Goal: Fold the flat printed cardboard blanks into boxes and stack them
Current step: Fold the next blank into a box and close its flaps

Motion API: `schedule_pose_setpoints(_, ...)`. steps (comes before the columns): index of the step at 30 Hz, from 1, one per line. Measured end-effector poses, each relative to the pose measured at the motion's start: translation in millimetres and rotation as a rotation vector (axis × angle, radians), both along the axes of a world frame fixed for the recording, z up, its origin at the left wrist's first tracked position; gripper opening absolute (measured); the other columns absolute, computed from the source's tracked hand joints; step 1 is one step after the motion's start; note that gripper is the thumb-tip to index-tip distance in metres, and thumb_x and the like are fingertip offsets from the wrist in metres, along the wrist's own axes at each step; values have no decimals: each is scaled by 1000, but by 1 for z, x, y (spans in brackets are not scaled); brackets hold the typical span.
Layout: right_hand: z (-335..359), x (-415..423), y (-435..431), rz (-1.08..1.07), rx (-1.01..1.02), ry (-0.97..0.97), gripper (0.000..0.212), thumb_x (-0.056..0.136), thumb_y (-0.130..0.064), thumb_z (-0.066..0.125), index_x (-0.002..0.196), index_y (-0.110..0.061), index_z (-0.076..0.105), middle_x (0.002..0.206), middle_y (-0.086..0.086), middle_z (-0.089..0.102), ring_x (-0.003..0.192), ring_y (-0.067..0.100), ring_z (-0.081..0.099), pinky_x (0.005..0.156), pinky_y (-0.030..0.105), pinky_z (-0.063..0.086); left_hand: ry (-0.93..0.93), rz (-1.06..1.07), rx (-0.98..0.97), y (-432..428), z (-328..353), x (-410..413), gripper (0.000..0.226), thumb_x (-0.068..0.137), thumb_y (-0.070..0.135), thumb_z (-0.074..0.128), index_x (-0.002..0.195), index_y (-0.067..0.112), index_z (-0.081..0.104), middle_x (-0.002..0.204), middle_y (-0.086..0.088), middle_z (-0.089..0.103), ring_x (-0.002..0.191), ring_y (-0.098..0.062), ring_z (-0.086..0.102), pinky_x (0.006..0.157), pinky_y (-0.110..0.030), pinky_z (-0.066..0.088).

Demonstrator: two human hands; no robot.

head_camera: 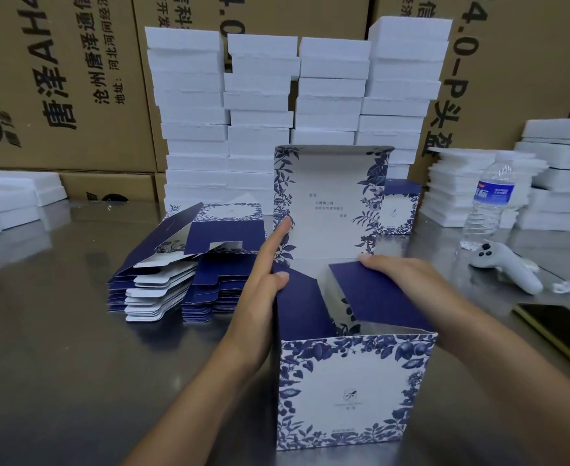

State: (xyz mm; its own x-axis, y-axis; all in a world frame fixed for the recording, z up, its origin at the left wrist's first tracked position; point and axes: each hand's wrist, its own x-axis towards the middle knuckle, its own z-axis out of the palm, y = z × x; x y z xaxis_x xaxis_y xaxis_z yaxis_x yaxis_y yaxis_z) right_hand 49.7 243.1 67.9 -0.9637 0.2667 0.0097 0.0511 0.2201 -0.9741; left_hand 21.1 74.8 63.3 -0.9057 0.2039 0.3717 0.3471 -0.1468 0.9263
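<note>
A blue-and-white floral box (347,391) stands upright on the steel table, close in front of me, its tall lid flap (330,203) raised at the back. My left hand (267,284) lies flat against the box's left side, fingers straight, thumb on the left blue side flap. My right hand (408,280) presses the right blue side flap (374,294) down into the opening. A pile of flat printed blanks (182,277) lies to the left of the box. One folded box (399,206) stands behind the lid flap, to the right.
Tall stacks of white foam pieces (260,112) stand at the back against brown cartons (58,79). More foam (545,176) is piled at right, with a water bottle (488,203), a white controller (505,267) and a dark phone (559,327). Foam (11,196) also lies at the far left.
</note>
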Motion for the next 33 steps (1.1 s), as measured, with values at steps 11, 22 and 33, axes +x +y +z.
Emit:
schedule_pose_setpoints(11, 16, -1, 6, 150, 411, 6, 50, 93, -16, 54, 50, -20, 28, 45, -6, 24, 37, 8, 19, 48, 25, 20, 21, -52, 54, -9, -21, -1, 61, 91, -13, 24, 126, 31, 47, 132, 23, 47, 122, 8, 41, 91, -5, 39)
schedule_pose_setpoints(22, 13, 10, 10, 185, 348, 64, 43, 91, -24, 59, 56, -13, 38, 39, -11, 38, 33, -3, 39, 37, 7, 30, 77, -10, 23, -12, -34, 1, 32, 97, 8, 33, 104, 14, 63, 101, 13, 64, 84, 7, 59, 69, -9, 45)
schedule_pose_setpoints(33, 10, 11, 10, 148, 332, 74, 47, 90, -10, 55, 48, -17, 34, 45, -2, 31, 36, 7, 26, 40, 14, 25, 117, -47, 3, -10, -38, 3, 38, 81, 26, 33, 105, 19, 61, 86, 30, 65, 74, 14, 56, 65, -6, 43)
